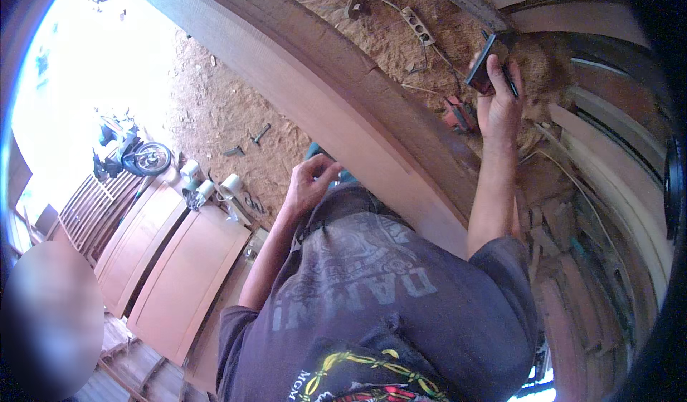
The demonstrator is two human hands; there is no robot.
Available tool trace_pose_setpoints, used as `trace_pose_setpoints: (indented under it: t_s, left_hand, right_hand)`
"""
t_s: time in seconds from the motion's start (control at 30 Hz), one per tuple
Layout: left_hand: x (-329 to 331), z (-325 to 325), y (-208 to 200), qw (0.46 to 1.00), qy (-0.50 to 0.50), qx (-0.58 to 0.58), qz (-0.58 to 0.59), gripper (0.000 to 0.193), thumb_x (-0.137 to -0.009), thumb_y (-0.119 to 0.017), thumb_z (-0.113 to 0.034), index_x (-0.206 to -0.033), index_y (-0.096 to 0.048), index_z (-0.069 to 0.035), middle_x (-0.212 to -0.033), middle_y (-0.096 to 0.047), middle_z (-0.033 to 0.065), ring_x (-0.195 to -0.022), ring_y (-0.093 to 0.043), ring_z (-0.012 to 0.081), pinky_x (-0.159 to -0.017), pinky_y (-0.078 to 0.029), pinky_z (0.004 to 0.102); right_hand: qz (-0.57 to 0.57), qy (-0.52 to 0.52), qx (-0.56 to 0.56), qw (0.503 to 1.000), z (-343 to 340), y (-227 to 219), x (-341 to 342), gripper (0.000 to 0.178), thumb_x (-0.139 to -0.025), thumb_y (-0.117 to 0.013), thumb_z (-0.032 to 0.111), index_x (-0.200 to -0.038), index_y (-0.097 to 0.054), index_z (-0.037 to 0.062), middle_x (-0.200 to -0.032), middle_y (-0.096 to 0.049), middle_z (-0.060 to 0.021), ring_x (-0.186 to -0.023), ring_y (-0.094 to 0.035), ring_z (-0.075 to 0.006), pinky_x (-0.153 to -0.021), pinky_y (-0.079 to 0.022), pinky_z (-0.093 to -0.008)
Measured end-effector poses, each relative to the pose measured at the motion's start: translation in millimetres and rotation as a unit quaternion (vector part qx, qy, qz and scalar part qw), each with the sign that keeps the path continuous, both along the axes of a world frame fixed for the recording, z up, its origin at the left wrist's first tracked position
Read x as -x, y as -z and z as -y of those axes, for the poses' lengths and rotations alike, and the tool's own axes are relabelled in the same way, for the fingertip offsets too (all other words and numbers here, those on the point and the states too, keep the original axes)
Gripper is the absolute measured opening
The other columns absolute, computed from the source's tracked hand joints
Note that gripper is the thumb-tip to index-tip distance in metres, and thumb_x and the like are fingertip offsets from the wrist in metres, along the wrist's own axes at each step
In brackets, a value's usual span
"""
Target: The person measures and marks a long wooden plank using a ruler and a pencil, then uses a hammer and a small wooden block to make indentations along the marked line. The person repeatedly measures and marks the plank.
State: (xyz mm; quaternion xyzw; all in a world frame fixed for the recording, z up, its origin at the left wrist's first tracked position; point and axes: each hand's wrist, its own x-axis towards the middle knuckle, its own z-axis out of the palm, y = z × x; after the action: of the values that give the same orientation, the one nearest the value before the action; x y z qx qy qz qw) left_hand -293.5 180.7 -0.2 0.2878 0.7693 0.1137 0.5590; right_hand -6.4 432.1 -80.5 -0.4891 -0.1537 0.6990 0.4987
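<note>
My right hand is raised at the upper right, its fingers wrapped round a dark, flat, rectangular thing with a straight edge. I cannot make out its exact kind. Close to my waist, my left hand is closed with curled fingers, beside the near edge of a long wooden beam. Whatever those fingers hold, if anything, is hidden. The beam crosses in front of me from upper left to lower right, between my two hands. Something teal shows beside my left fingers.
Beyond the beam, a power strip and a red tool lie on sawdust-covered ground. Curved planks line the right side. At left stand wooden panels, white cans and a motorcycle. Two small dark tools lie on the ground.
</note>
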Motion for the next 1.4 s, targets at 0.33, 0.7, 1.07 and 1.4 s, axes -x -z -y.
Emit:
trace_pose_setpoints:
  t_s: [0.33,0.7,1.07,1.4]
  left_hand:
    - [-44.7,-65.7,-49.5,0.950,0.223,-0.217,0.014,0.033,-0.094,-0.077,-0.026,-0.119,-0.069,-0.006,-0.117,-0.071,0.0140,-0.101,-0.070,0.0293,-0.086,-0.056,0.0421]
    - [-77.6,-104.5,-17.0,0.918,0.279,-0.215,-0.183,0.089,-0.085,-0.074,-0.026,-0.164,-0.034,-0.010,-0.173,-0.028,0.0086,-0.162,-0.019,0.0269,-0.129,-0.020,0.0474]
    - [-76.0,-101.4,-8.2,0.908,0.290,-0.231,-0.196,0.081,-0.089,-0.069,-0.025,-0.161,-0.037,-0.009,-0.173,-0.030,0.0085,-0.161,-0.024,0.0266,-0.129,-0.022,0.0478]
    - [-75.4,-101.2,-16.4,0.901,0.305,-0.234,-0.203,0.082,-0.087,-0.070,-0.030,-0.160,-0.039,-0.008,-0.171,-0.033,0.0081,-0.160,-0.026,0.0269,-0.128,-0.023,0.0474]
  right_hand:
    - [0.282,-0.461,-0.188,0.820,43.9,-17.8,34.6,0.041,-0.096,-0.078,0.029,-0.125,-0.067,0.0029,-0.104,-0.076,-0.0071,-0.091,-0.073,-0.0196,-0.081,-0.056,-0.0329]
    - [0.283,-0.521,-0.263,0.761,53.1,-37.6,56.8,0.047,-0.086,-0.066,0.001,-0.133,-0.059,-0.0020,-0.117,-0.069,-0.0314,-0.117,-0.066,-0.0473,-0.095,-0.054,-0.0469]
    - [0.334,-0.508,-0.266,0.748,57.9,-43.2,60.8,0.039,-0.091,-0.066,0.002,-0.130,-0.062,-0.0013,-0.119,-0.070,-0.0277,-0.115,-0.067,-0.0464,-0.096,-0.055,-0.0465]
    - [0.339,-0.475,-0.255,0.771,66.1,-49.2,61.1,0.030,-0.092,-0.067,0.004,-0.121,-0.064,-0.0016,-0.111,-0.071,-0.0282,-0.107,-0.069,-0.0473,-0.089,-0.056,-0.0480]
